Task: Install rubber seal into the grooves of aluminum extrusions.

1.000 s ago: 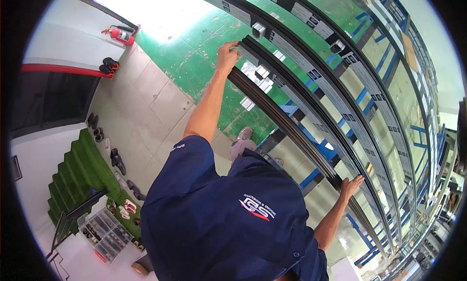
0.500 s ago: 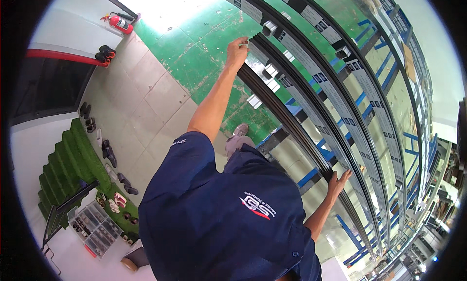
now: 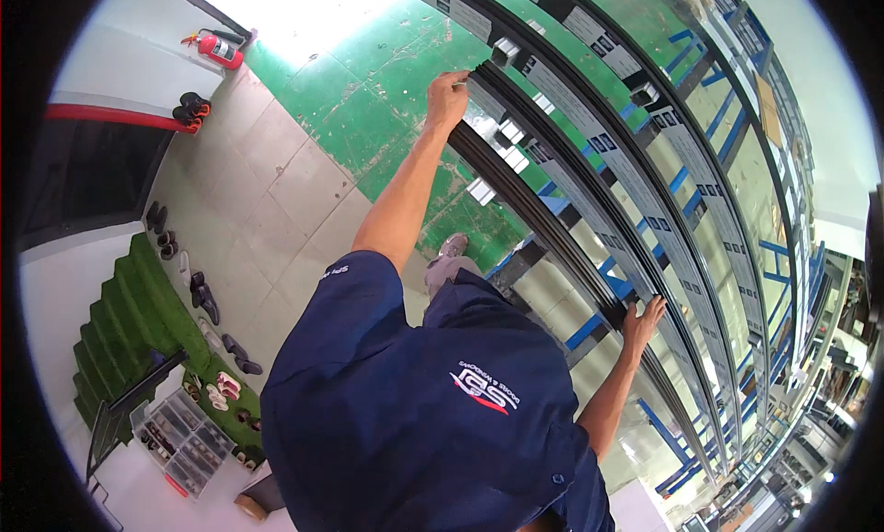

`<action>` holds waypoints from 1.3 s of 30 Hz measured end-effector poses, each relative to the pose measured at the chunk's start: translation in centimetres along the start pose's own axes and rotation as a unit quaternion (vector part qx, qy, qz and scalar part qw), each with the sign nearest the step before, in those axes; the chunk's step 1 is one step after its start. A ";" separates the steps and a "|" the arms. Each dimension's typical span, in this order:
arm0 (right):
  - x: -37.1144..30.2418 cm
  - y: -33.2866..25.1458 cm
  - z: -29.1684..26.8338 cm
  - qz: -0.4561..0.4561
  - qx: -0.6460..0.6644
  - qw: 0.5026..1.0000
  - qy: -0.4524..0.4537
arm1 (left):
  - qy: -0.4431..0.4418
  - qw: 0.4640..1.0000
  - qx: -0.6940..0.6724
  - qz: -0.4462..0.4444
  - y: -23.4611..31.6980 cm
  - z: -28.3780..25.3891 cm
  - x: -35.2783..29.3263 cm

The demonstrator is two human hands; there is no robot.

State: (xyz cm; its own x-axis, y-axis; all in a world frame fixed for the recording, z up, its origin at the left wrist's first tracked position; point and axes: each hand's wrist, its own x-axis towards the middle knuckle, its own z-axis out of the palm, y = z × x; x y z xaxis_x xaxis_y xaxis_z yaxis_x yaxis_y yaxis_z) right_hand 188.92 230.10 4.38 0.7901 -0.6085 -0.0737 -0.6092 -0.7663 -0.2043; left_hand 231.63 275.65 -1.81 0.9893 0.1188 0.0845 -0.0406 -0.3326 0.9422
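Observation:
Long dark metal profiles with grey printed protective film run diagonally across blue supports. My left hand point(image 3: 447, 99) is closed at the far end of one film-covered profile point(image 3: 575, 205), its fingertips against the end. Farther along and nearer my body, my right hand point(image 3: 642, 322) grips the same profile's near edge, thumb and fingers apart; its underside is hidden. A dark grooved profile point(image 3: 516, 189) lies alongside, closer to me, passing beside my right hand.
More film-covered profiles point(image 3: 603, 136) lie beyond, on blue metal supports point(image 3: 582, 334). At the left are a fire extinguisher point(image 3: 221, 50), shoes along the tiled floor point(image 3: 267, 177), green turf-covered steps point(image 3: 129, 315) and a clear drawer box point(image 3: 184, 444).
My right hand has shifted slightly farther up along the profile. My left hand stays at the profile's end. The view has turned slightly.

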 end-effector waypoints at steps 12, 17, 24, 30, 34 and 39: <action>-0.3 -0.4 0.9 -0.019 0.003 1.000 0.025 | 0.033 0.992 -0.109 -0.058 0.7 0.4 -0.4; 0.7 -0.9 0.1 0.007 -0.014 0.999 -0.041 | 0.006 0.995 -0.083 -0.056 0.0 -0.4 -0.4; 0.1 -2.8 -0.3 -0.012 0.034 0.999 -0.039 | -0.064 0.921 -0.305 -0.234 0.8 -3.5 -0.8; 0.9 -2.5 -0.7 -0.012 -0.016 0.997 -0.068 | -0.116 0.963 -0.187 -0.153 -1.7 -5.3 -2.1; 0.9 -3.1 0.0 0.003 -0.024 0.998 -0.062 | -0.141 0.983 -0.108 -0.054 0.4 -4.5 -1.3; 0.9 -4.0 0.2 -0.004 -0.058 0.997 -0.049 | -0.150 0.987 -0.050 -0.016 1.2 -3.8 -0.3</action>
State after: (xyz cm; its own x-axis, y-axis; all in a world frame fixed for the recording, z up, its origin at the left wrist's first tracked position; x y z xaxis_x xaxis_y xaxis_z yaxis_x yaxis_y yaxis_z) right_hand 192.10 232.68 4.96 0.7948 -0.5827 -0.1694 -0.6015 -0.7935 -0.0924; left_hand 230.75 278.74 0.50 0.9868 -0.1591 -0.0317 -0.0072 -0.2382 0.9712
